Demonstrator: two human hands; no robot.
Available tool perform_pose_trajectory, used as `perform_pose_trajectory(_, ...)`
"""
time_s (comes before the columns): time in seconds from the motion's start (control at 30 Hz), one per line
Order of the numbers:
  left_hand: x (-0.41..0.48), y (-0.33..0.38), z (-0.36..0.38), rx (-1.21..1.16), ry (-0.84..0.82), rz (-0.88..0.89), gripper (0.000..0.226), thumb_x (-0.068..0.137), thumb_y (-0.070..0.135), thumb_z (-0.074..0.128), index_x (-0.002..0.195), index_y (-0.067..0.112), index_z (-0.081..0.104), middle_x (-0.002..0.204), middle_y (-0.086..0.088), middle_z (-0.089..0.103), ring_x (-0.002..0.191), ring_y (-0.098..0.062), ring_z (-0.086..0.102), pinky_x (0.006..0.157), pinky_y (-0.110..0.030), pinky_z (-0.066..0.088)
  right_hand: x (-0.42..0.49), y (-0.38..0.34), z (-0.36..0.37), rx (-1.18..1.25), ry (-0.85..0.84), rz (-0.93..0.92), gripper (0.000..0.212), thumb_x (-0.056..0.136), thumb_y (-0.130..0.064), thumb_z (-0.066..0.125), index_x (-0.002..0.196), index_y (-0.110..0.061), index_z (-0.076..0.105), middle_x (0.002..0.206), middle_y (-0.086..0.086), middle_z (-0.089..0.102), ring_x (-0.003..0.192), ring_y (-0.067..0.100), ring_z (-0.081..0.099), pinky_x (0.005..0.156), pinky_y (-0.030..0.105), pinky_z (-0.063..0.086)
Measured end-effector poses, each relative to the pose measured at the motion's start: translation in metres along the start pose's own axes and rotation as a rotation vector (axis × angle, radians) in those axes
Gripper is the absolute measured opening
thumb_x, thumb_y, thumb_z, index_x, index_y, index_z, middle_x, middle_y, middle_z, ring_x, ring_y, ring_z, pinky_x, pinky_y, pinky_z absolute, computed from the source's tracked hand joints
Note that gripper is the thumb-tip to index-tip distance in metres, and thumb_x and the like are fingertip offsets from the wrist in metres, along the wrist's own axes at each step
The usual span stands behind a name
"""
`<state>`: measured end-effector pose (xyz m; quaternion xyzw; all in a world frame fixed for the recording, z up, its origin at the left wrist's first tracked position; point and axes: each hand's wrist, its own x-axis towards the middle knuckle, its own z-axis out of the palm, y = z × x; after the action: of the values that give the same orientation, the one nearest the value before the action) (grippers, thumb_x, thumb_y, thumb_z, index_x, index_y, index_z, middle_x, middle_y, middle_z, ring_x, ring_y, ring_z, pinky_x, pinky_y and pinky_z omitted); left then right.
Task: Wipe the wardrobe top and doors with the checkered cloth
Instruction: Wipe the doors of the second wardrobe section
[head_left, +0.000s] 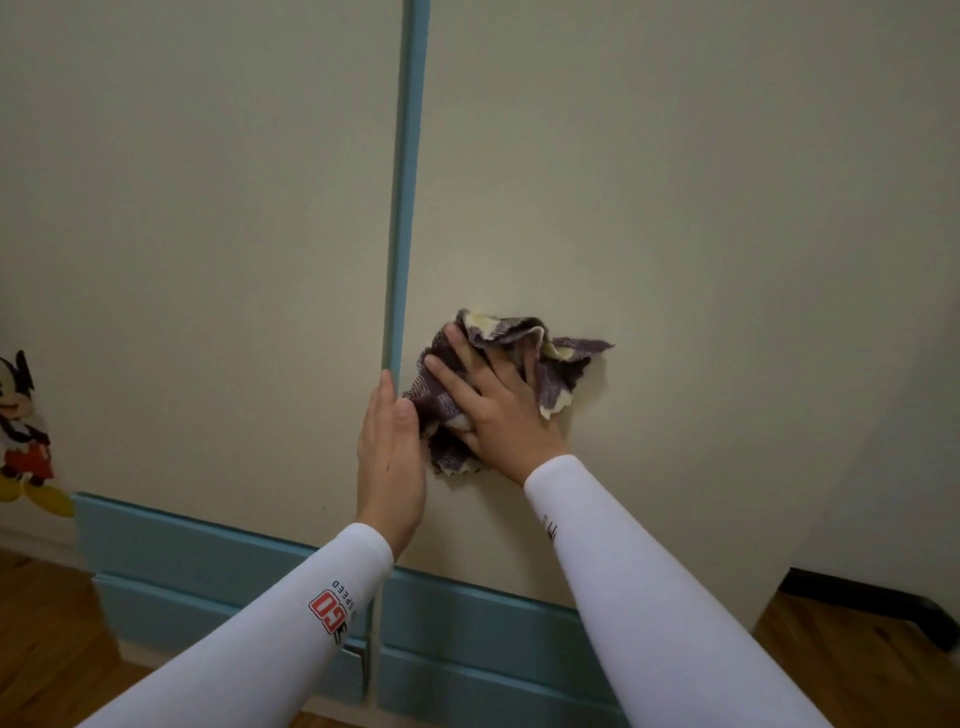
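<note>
A cream wardrobe door (675, 208) with a blue edge strip (408, 182) fills the view. The checkered cloth (550, 358), purple and pale yellow, is bunched against the lower part of this door. My right hand (493, 400) presses flat on the cloth with its fingers spread and straight. My left hand (389, 457) rests edge-on against the blue strip just left of the cloth, fingers straight and together. Both arms wear white sleeves. The wardrobe top is out of view.
The left door (208, 234) is cream too. A blue plinth (218, 561) runs along the wardrobe's base. A cartoon mouse sticker (21, 431) sits at the far left. Wooden floor (47, 639) lies below, with a black base (883, 603) at the lower right.
</note>
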<state>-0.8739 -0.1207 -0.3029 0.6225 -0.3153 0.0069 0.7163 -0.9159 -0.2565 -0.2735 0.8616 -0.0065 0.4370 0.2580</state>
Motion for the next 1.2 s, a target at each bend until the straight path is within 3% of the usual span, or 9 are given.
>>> perform_pose_trajectory(0.17,0.004,0.0,0.006,0.173,-0.009,-0.001,0.072,0.083,0.053,0.014,0.148,0.022,0.013,0.156,0.0,0.012,0.144,-0.013,0.006,0.117,-0.031,0.002,-0.078,0.014,0.001,-0.072,-0.057,0.057,0.072,0.079,-0.036,0.053,0.145,-0.028,0.026,0.158,-0.004,-0.008,0.142,0.025,0.015,0.113,0.049,-0.013)
perform_pose_trajectory(0.23,0.005,-0.003,0.01,0.227,-0.029,-0.036,0.07,0.086,0.055,0.016,0.148,0.025,0.01,0.157,-0.001,0.007,0.144,-0.014,0.002,0.114,-0.027,-0.001,-0.116,0.03,-0.004,-0.152,-0.074,0.129,0.078,0.08,-0.045,0.045,0.148,-0.035,0.009,0.157,-0.007,-0.013,0.144,0.022,0.005,0.112,0.051,-0.006)
perform_pose_trajectory(0.33,0.003,-0.007,0.02,0.281,-0.029,-0.079,0.057,0.097,0.046,0.022,0.148,0.025,0.007,0.158,-0.004,0.0,0.144,-0.015,-0.002,0.112,-0.027,-0.002,-0.167,0.057,-0.028,-0.24,-0.146,0.276,0.071,0.087,-0.062,0.026,0.148,-0.037,-0.002,0.157,-0.005,-0.013,0.134,0.029,0.023,0.102,0.058,0.024)
perform_pose_trajectory(0.43,0.005,-0.006,0.028,0.39,0.031,-0.113,0.057,0.097,0.044,0.024,0.148,0.025,0.007,0.157,-0.012,-0.003,0.144,-0.023,-0.001,0.115,-0.037,0.001,-0.206,0.08,-0.049,-0.237,-0.226,0.469,0.065,0.09,-0.064,0.003,0.148,-0.036,-0.004,0.157,-0.002,-0.013,0.132,0.033,0.025,0.097,0.056,0.025)
perform_pose_trajectory(0.53,0.008,-0.007,0.033,0.446,0.053,-0.158,0.057,0.097,0.044,0.024,0.148,0.027,0.006,0.156,-0.016,-0.006,0.144,-0.03,-0.001,0.116,-0.042,0.002,-0.229,0.09,-0.063,-0.213,-0.334,0.702,0.068,0.09,-0.066,0.003,0.149,-0.032,0.008,0.158,0.006,-0.004,0.144,0.027,-0.005,0.102,0.064,0.021)
perform_pose_trajectory(0.67,0.005,-0.004,0.04,0.487,0.055,-0.186,0.059,0.097,0.044,0.025,0.148,0.026,0.001,0.155,-0.018,-0.01,0.143,-0.034,-0.003,0.115,-0.043,0.001,-0.252,0.081,-0.064,-0.151,-0.423,0.904,0.07,0.089,-0.063,0.019,0.139,-0.015,0.03,0.148,0.018,0.019,0.134,0.038,0.018,0.1,0.067,0.023)
perform_pose_trajectory(0.83,0.007,-0.002,0.042,0.473,0.015,-0.199,0.065,0.095,0.049,0.028,0.148,0.028,-0.003,0.154,-0.017,-0.015,0.143,-0.035,-0.009,0.114,-0.042,-0.002,-0.277,0.067,-0.054,-0.004,-0.275,1.175,0.089,0.081,-0.025,0.07,0.142,-0.021,0.005,0.149,0.008,-0.019,0.142,0.038,0.0,0.114,0.047,0.009)
perform_pose_trajectory(1.0,0.007,-0.003,0.04,0.522,0.015,-0.186,0.068,0.093,0.052,0.03,0.148,0.028,-0.003,0.155,-0.018,-0.012,0.143,-0.035,-0.005,0.113,-0.048,0.004,-0.246,0.083,-0.06,-0.004,-0.148,1.178,0.089,0.082,-0.029,0.07,0.146,-0.019,0.009,0.153,0.011,-0.014,0.142,0.037,-0.004,0.113,0.05,0.007)
perform_pose_trajectory(1.2,0.007,0.003,0.04,0.637,0.039,-0.203,0.069,0.092,0.054,0.029,0.148,0.024,0.003,0.155,-0.019,-0.005,0.143,-0.033,0.002,0.109,-0.059,0.007,-0.164,0.132,-0.089,-0.136,0.002,0.978,0.081,0.08,-0.065,0.034,0.145,-0.021,0.014,0.155,0.007,0.001,0.14,0.037,-0.003,0.11,0.055,-0.003)
